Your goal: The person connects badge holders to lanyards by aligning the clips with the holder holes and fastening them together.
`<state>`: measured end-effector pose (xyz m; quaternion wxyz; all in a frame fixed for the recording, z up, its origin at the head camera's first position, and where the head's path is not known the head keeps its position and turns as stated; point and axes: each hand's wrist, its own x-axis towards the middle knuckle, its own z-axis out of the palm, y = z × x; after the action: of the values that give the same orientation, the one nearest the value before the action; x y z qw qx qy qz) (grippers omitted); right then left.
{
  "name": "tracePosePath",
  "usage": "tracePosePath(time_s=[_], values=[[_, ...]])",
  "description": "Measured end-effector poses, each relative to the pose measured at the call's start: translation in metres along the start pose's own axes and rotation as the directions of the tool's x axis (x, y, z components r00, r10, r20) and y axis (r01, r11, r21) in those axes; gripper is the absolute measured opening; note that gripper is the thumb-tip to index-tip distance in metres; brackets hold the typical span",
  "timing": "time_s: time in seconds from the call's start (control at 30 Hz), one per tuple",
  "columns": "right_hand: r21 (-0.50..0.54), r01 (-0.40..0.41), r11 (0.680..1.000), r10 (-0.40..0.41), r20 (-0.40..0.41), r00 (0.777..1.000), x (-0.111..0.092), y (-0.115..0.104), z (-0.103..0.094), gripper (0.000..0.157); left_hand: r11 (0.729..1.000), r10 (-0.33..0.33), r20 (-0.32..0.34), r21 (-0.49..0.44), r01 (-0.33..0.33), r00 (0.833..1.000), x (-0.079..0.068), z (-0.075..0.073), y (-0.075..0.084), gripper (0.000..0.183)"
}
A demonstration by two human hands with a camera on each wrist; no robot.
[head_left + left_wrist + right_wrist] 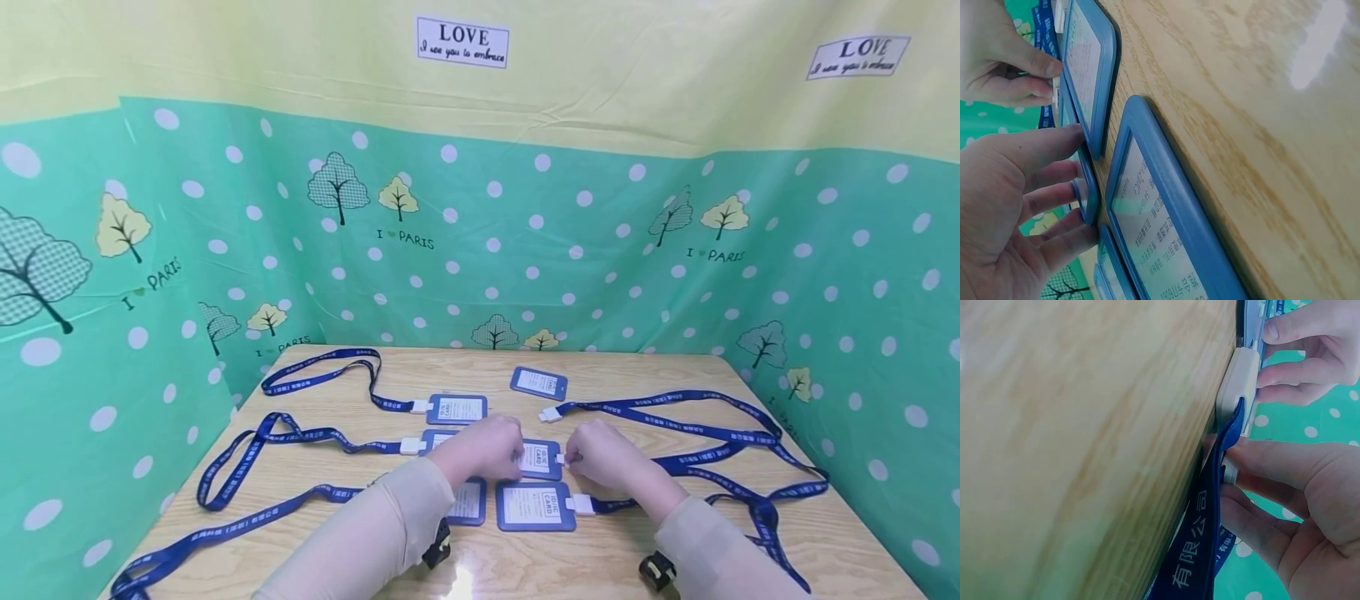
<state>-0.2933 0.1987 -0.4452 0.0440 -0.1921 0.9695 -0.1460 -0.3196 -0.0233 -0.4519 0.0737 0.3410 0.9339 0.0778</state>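
Observation:
My left hand [480, 450] grips the left end of a blue ID card holder [540, 460], thumb on one side and fingers on the other. In the left wrist view, that holder [1089, 197] lies between my thumb and fingers. On its right, my right hand [609, 457] pinches the white plastic clip [562, 459] of a blue lanyard [697, 458]. In the right wrist view, the clip [1230, 472] shows between thumb and fingers, partly hidden. Just nearer lies another holder [536, 507], joined to its white clip [581, 503].
A loose card holder [538, 382] lies at the back, near a lanyard's white clip [551, 414] with no holder on it. Left are several holders with lanyards, among them one holder [457, 409]. A patterned curtain [480, 250] encloses the wooden table [600, 558].

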Motion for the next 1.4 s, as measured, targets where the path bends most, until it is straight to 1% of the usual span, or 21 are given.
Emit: tracePosePath(time_s=[0.3,0.7,1.03,1.23,1.4], values=[[0.009,0.013,1.000,-0.013,-0.005,1.000,0.0008,-0.0001,0.0017,0.009,1.000,-0.015,0.006,-0.004,0.015,1.000,0.0000,-0.0007,0.0015,0.025],[0.022,0.004,1.000,-0.004,0.000,1.000,0.0018,-0.0038,0.0000,0.009,1.000,-0.021,0.000,-0.013,0.021,1.000,-0.0005,-0.0017,0.0019,0.022],[0.020,-0.002,1.000,0.001,0.027,1.000,0.0016,-0.0012,-0.0008,0.009,0.997,-0.058,0.019,-0.051,0.059,0.998,-0.0006,-0.0003,0.0024,0.028],[0.005,0.053,0.999,-0.053,0.023,0.998,0.0003,0.0025,-0.0018,0.010,0.999,-0.042,0.018,-0.021,0.042,0.999,0.0011,0.0011,0.0019,0.026],[0.021,0.075,0.997,-0.075,0.019,0.997,-0.0009,0.0042,-0.0028,0.011,0.997,-0.054,0.030,-0.045,0.056,0.998,0.0007,0.0000,0.0014,0.025]])
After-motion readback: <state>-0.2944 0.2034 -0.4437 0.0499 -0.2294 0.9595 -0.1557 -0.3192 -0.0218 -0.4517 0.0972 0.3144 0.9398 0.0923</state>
